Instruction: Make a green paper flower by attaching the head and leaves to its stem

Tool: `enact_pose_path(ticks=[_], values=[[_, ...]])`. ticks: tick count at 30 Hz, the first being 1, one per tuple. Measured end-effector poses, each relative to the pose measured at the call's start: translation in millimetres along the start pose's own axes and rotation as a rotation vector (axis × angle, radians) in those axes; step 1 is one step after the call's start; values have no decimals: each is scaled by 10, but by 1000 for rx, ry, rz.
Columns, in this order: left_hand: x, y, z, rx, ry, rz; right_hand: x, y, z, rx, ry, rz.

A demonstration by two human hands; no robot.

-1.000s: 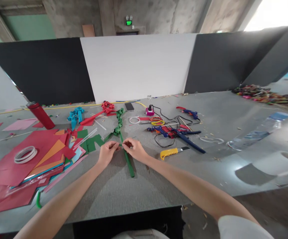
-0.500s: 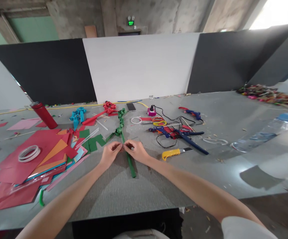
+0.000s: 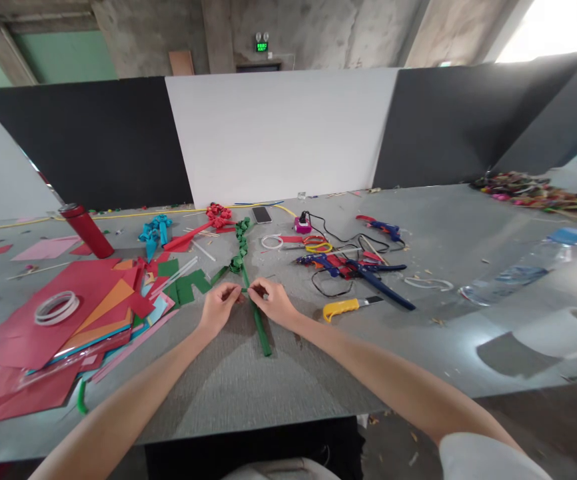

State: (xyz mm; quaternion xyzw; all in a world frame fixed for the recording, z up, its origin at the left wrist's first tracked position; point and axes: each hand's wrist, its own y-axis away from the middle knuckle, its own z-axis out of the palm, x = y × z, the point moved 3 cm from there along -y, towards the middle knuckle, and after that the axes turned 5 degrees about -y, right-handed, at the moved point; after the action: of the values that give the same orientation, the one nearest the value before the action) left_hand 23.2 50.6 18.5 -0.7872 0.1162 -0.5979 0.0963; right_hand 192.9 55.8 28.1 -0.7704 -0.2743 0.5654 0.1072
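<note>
My left hand [image 3: 220,307] and my right hand [image 3: 272,301] meet fingertip to fingertip near the middle of the table. Both are closed in a pinch on a small green paper strip [image 3: 244,290], mostly hidden by the fingers. Beneath them lies a long green paper stem [image 3: 262,333], its near end pointing toward me. Curled green paper leaves [image 3: 241,243] run along the stem's far part. Left of my left hand are cut green paper pieces [image 3: 191,287].
Coloured paper sheets [image 3: 33,313] with tape rolls [image 3: 57,308] and a red bottle [image 3: 87,231] are at left. Paper flowers [image 3: 218,215] and a phone [image 3: 262,215] lie farther back. At right are a yellow utility knife [image 3: 341,309], corded glue guns [image 3: 326,263], pliers [image 3: 381,283] and a water bottle [image 3: 513,273].
My fingertips have parted slightly, and a bit of green strip now shows between them. The stem and the other things stay in place.
</note>
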Motion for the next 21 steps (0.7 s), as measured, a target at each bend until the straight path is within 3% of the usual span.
enact_pose_path(ticks=[14,21], values=[[-15,-7,16,-42,8,1,20,7,14,-36,1,-43],[-13,-11,11,-25,38,0,-2,9,-9,21,-13,-18]])
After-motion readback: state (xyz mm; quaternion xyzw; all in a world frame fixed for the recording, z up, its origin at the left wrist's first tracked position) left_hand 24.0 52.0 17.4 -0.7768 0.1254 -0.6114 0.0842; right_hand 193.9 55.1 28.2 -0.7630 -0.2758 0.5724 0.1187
